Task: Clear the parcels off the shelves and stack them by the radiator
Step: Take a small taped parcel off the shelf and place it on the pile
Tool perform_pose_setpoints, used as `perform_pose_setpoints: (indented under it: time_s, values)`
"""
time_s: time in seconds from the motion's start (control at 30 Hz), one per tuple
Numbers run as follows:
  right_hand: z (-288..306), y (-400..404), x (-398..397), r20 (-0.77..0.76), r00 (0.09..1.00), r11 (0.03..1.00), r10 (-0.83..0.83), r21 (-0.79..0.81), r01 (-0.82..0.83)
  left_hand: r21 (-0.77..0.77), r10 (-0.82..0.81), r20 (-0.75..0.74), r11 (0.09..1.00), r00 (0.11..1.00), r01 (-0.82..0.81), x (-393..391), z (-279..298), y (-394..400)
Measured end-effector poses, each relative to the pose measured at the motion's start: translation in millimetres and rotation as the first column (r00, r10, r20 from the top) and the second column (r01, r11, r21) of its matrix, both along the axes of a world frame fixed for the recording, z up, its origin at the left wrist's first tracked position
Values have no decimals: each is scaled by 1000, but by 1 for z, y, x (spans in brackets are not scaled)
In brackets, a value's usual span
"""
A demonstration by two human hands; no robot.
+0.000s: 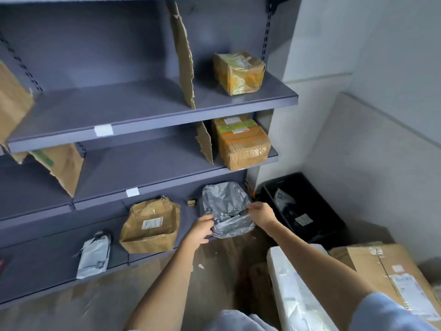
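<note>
Grey walls (372,68) box in this corner, and most of what I'm looking at is the big grey metal shelving unit (133,108), with worn floor (214,259) below it. Both my hands are down at the right end of the bottom shelf, clamped on the grey poly mailer (226,206): left hand (201,229) has fingers curled round its lower left edge, right hand (261,212) pinches the crumpled plastic on its right side. The bag looks like it's still resting on the shelf edge, can't say for sure. Near my right forearm, on the floor, there's a large flat cardboard box (391,278) with a long white wrapped parcel (293,295) beside it. Just past my right hand sits a black bin (307,206) in the corner with stuff in it. Left of my left hand on the same shelf is an open, battered brown cardboard parcel (151,225), and further left a small white mailer (95,256). Above the grip, next shelf up, a taped brown box (243,146); another shelf up, a yellow-taped box (239,72). Torn cardboard dividers (183,56) stand upright on those shelves, left of the boxes.
</note>
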State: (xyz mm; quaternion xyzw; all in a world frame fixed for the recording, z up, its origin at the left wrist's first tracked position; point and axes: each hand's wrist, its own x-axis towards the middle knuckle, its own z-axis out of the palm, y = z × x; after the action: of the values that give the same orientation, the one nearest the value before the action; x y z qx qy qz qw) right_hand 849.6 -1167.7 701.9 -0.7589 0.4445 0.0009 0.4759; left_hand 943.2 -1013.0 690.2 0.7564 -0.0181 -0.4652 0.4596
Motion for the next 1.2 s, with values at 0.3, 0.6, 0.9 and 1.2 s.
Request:
perform_pose_setpoints:
  time_s: [0.3, 0.6, 0.9, 1.2]
  values:
    - [-23, -96, 60, -20, 980, 979, -200, -44, 199, -13, -51, 27, 999, 998, 52, 80, -2, -62]
    - [-22, -221, 135, -41, 956, 951, -291, 96, 293, -43, -50, -60, 998, 997, 47, 158, 15, -199]
    - [-26, -268, 193, 70, 960, 959, -271, 110, 262, -29, 80, -166, 996, 983, -86, 180, 1, -252]
    - [-22, -248, 158, -37, 938, 938, -345, -5, 345, -45, 124, -347, 988, 930, -148, 177, -6, -215]
